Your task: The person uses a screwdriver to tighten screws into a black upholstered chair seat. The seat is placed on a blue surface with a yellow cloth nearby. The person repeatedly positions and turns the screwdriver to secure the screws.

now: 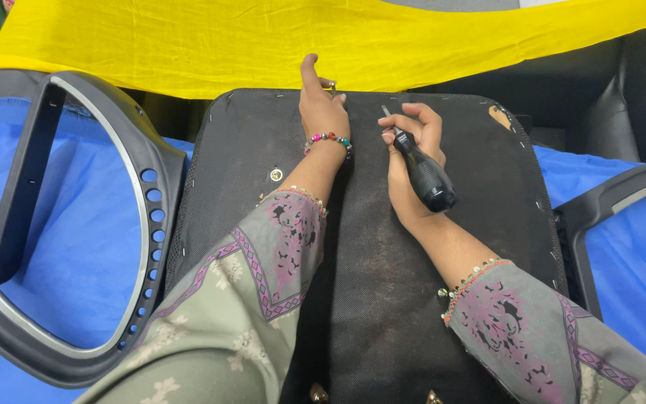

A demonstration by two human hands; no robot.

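Observation:
A black chair seat pad [443,247] lies upside down in front of me, with staples along its edges and a metal insert [276,174] near its left side. My left hand [321,105] rests at the pad's far edge and pinches a small metal piece [333,88] between thumb and fingers. A beaded bracelet [328,139] circles that wrist. My right hand [411,150] grips a screwdriver [422,168] with a black handle. Its metal tip points up and left, toward the left hand, just above the pad.
A grey-black plastic armrest frame [99,224] lies left of the pad on blue cloth [61,247]. Another dark frame part [607,202] sits at the right. Yellow cloth [263,37] stretches across the far side, with a black cushion [637,82] at the upper right.

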